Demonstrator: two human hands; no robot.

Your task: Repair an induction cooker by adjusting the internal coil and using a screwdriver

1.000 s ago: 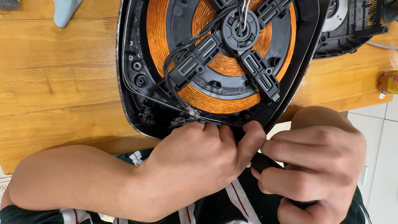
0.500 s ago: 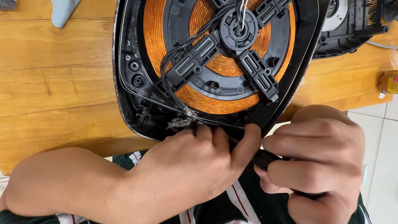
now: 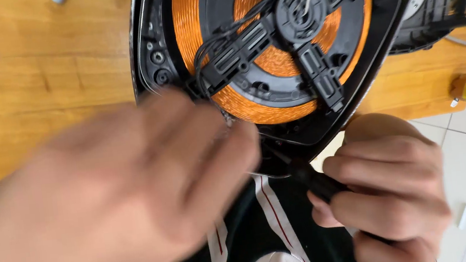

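**A:** What was your right hand doing at that moment?

**B:** Your right hand was curled tight around a slim black tool handle, fingers wrapped together, its tip pointing up at the lower rim of the opened black plastic induction-cooker housing. That housing lay on the wooden table, overhanging the near edge, with its round orange copper coil and black cross-shaped bracket facing up.

**A:** And your left hand?

**B:** It was badly blurred. The fingers looked loosely spread and held nothing that I could make out; the fingertips lay over the housing's lower left edge, though I could not tell whether they touched it.

**A:** What had changed from half a second before?

**B:** Then your left hand was pressed against the right at the housing's rim. It had since lifted away toward the camera, while your right kept its grip in place.
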